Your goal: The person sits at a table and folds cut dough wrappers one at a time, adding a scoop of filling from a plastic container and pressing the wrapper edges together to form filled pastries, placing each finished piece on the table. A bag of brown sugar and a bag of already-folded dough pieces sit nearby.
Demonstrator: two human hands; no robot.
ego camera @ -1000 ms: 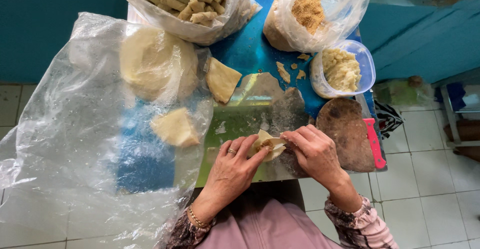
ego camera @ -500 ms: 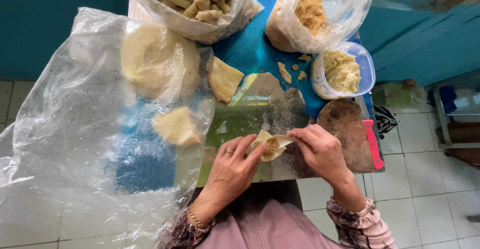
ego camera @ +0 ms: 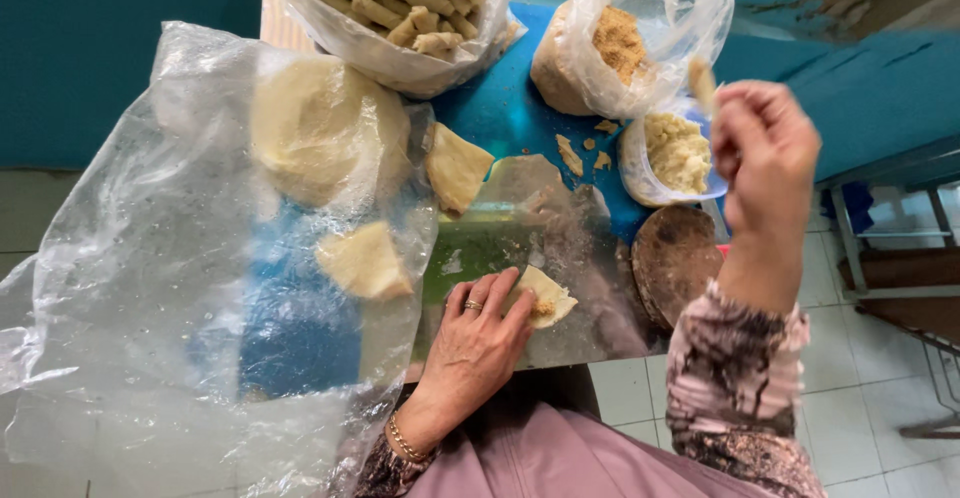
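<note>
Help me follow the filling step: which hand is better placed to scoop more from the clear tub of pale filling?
Probably right: the right hand is raised beside the clear tub of pale filling, while the left hand pins the folded dough wrapper.

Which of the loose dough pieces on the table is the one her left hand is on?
The folded piece on the metal sheet, under the left hand fingertips. The other pieces lie apart: one farther up, one under the clear plastic.

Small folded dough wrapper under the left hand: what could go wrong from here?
1. The small folded dough wrapper is pinned only by the left hand fingertips; its filling shows at the open edge and may spill.
2. The right hand is raised beside the clear plastic tub of filling and might knock it.
</note>
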